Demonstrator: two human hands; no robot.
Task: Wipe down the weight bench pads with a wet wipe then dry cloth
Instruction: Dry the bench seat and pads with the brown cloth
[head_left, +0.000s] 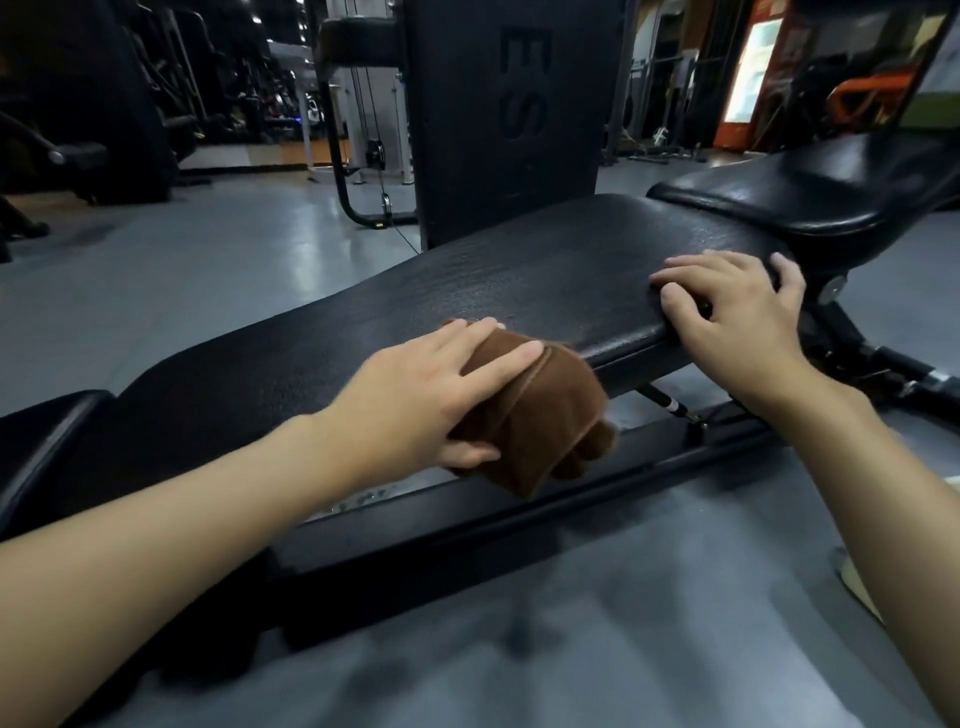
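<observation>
Drying step: the person wipes the long back pad with a brown cloth.

The left hand (415, 400) presses the folded brown cloth (535, 415) on the near edge of the long back pad (467, 291), with fingers flat on top and thumb under it, so this grip holds the cloth. The right hand (732, 317) rests spread on the same pad, near the seat pad (810, 192), and holds nothing. No wet wipe is visible, so this seems to be the dry stage. The next move probably needs a firm stroke along the pad, then the seat pad.
</observation>
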